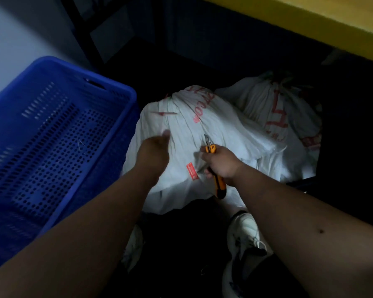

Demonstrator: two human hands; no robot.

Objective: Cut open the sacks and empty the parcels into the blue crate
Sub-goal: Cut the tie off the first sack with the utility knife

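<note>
A white woven sack [187,130] with red lettering lies on the dark floor in front of me, its neck tied at the far end. My right hand [222,163] grips an orange and black utility knife [219,183], blade out and pointing at the sack's middle. My left hand [154,151] hovers over the sack's left side, blurred, its fingers loosely curled and holding nothing. A second tied white sack [282,112] sits behind to the right. The blue perforated crate [121,117] stands to the left with no parcels in it.
My white shoes [246,235] stand just below the sack. A yellow shelf edge [310,24] runs across the top right above a dark recess. A pale wall [19,39] rises behind the crate. The floor around is dark.
</note>
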